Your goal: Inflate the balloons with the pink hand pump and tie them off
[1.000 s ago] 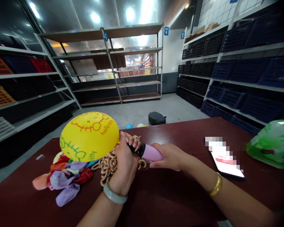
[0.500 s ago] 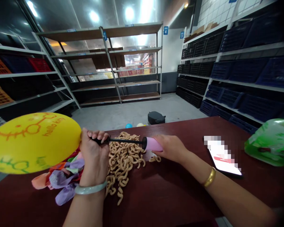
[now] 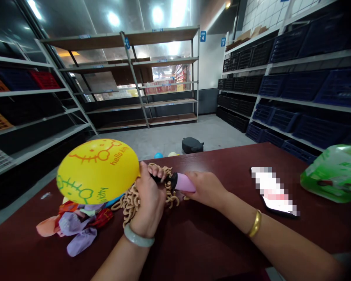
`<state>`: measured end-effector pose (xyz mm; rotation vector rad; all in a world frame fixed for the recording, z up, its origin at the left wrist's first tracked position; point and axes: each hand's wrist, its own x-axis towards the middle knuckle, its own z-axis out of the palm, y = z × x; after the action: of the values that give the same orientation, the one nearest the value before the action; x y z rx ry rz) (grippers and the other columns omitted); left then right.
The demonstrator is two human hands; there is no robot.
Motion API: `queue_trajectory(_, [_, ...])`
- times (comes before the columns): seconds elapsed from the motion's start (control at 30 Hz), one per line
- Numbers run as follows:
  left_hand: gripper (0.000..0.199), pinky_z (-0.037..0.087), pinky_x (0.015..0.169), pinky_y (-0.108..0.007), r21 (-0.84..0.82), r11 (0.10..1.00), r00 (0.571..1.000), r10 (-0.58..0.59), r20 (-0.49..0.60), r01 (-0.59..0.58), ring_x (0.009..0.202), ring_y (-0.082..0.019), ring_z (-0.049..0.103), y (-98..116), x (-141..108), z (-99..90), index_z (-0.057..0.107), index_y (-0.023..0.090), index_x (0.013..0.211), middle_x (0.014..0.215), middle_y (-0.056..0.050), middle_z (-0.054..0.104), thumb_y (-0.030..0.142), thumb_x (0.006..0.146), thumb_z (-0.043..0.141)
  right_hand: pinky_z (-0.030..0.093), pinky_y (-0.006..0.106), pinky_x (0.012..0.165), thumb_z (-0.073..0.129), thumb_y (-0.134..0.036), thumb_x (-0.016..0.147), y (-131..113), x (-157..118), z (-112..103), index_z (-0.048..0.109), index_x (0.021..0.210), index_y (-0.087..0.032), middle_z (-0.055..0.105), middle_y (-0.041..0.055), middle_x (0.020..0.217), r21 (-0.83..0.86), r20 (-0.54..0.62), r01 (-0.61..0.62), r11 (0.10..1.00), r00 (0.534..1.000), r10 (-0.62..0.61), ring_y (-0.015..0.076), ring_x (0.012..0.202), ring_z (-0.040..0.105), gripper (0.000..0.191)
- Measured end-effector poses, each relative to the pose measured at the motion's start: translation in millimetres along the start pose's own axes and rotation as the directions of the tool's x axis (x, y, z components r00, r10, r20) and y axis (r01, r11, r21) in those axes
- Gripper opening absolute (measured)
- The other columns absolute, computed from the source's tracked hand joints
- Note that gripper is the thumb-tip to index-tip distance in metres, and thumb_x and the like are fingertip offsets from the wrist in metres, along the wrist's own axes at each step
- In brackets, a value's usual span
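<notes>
A yellow inflated balloon point(image 3: 98, 171) with hello kitty print sits off the left end of a hand balloon pump point(image 3: 183, 183). My left hand point(image 3: 150, 185) is closed around the pump's black end, right beside the balloon's neck; the fingers hide where the two join. My right hand point(image 3: 206, 185) grips the pink barrel. Only a short black stretch shows between both hands. Below them, a heap of tan curled pieces point(image 3: 130, 205) is partly covered by my left hand. Limp uninflated balloons point(image 3: 76, 224), purple, red and orange, lie under the yellow one.
A phone point(image 3: 273, 193) with a lit, blurred screen lies on the dark red table point(image 3: 210, 242). At the right edge is a green and clear plastic package point(image 3: 333, 173). Beyond the table, a dark bag point(image 3: 192, 144) rests on the floor, with racks point(image 3: 169, 103) and crates point(image 3: 307, 130) around.
My left hand and the yellow balloon have moved right, towards my right hand. The long black rod seen between the hands has slid into the pink barrel. My right hand stays nearly still.
</notes>
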<state>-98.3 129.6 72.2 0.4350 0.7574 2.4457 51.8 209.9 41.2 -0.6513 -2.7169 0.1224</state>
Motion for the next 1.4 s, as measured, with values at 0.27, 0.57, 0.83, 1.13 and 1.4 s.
queue_trajectory(0.27, [0.038,0.027,0.038,-0.021,-0.003,0.999,0.998,-0.050,0.041,0.050,0.040,-0.007,0.034,-2,-5,4.3,0.039,0.018,0.061,0.050,0.006,0.033,0.037,0.086,0.059,0.036,0.030,0.061,0.058,-0.051,0.082,-11,-1,-2,0.051,0.109,-0.023,0.068,0.0041,0.098,0.052,-0.023,0.013,0.999,1.000,-0.012,0.0230,0.083,0.065,0.040])
queue_trajectory(0.57, [0.035,0.028,0.039,-0.020,-0.056,0.994,0.996,0.090,-0.002,-0.090,0.039,-0.006,0.034,63,40,-21.4,0.035,0.018,0.061,0.047,0.008,0.032,0.025,0.086,0.057,0.037,0.030,0.062,0.059,-0.052,0.081,14,0,-6,0.051,0.114,-0.024,0.068,0.0050,0.103,-0.007,-0.005,0.037,0.999,0.999,-0.037,0.0238,0.086,0.064,0.044])
queue_trajectory(0.83, [0.038,0.027,0.038,-0.019,-0.092,0.991,0.995,0.094,-0.035,-0.097,0.039,-0.006,0.035,57,39,-22.0,0.033,0.018,0.061,0.047,0.008,0.032,0.030,0.084,0.060,0.037,0.030,0.062,0.060,-0.050,0.079,22,1,-5,0.051,0.116,-0.022,0.068,0.0067,0.100,-0.052,0.018,0.018,0.999,1.000,-0.017,0.0228,0.081,0.064,0.047])
queue_trajectory(1.13, [0.040,0.028,0.040,-0.021,0.013,0.999,0.999,-0.031,0.014,0.030,0.040,-0.007,0.035,-3,-4,3.3,0.037,0.018,0.062,0.050,0.007,0.033,0.042,0.085,0.061,0.038,0.030,0.066,0.059,-0.050,0.080,-2,-2,-3,0.052,0.110,-0.022,0.068,0.0066,0.099,0.035,0.024,-0.002,0.999,1.000,0.001,0.0240,0.086,0.065,0.041])
queue_trajectory(1.4, [0.037,0.029,0.040,-0.021,-0.007,0.998,0.997,-0.060,0.046,0.060,0.040,-0.007,0.035,-9,-9,4.3,0.039,0.018,0.063,0.051,0.006,0.034,0.038,0.086,0.060,0.038,0.030,0.064,0.059,-0.051,0.081,-6,-1,-3,0.051,0.110,-0.023,0.068,0.0049,0.098,0.031,0.016,0.005,0.999,1.000,-0.006,0.0240,0.083,0.065,0.042])
